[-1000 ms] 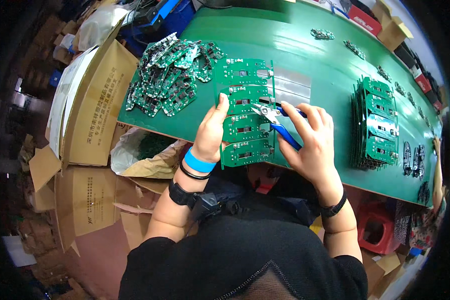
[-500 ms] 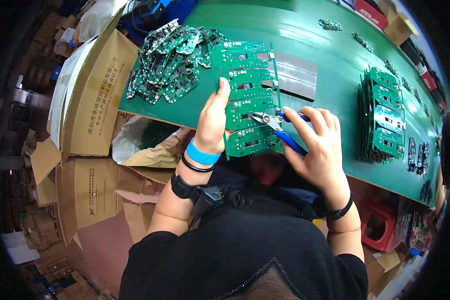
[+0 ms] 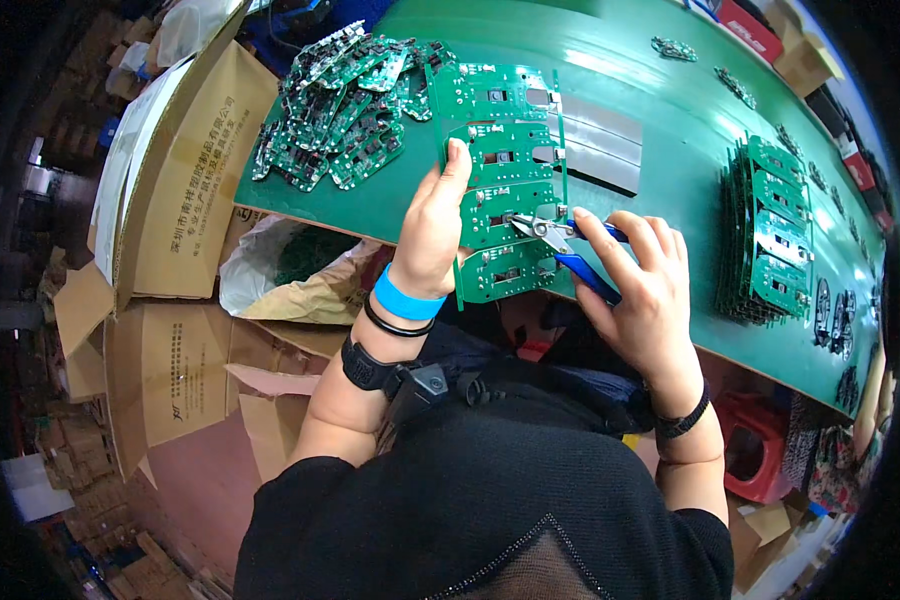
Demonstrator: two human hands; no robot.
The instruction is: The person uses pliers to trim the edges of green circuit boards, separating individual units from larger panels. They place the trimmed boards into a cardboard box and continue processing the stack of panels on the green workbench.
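My left hand (image 3: 436, 225) grips the left edge of a green circuit board panel (image 3: 505, 194), thumb on top and the other fingers hidden beneath. Several joined boards make up this panel, with slots and small parts on them. In my right hand (image 3: 642, 285) is a pair of cutting pliers (image 3: 576, 258) with blue handles. Their jaws lie over the panel's right half, by a slot in the third board from the top; whether they touch it I cannot tell. A heap of separate circuit boards (image 3: 345, 100) rests on the table beyond my left hand.
On the green table (image 3: 670, 110), a grey metal block (image 3: 600, 145) lies behind the panel. To the right stands a stack of board panels (image 3: 770, 230). Loose boards (image 3: 735, 87) line the far edge. At the left are cardboard boxes (image 3: 185, 180) and a lined bag (image 3: 300, 275).
The panel, with my left hand on it, has shifted slightly. The pliers' jaws have moved a little to the right and remain at the third board.
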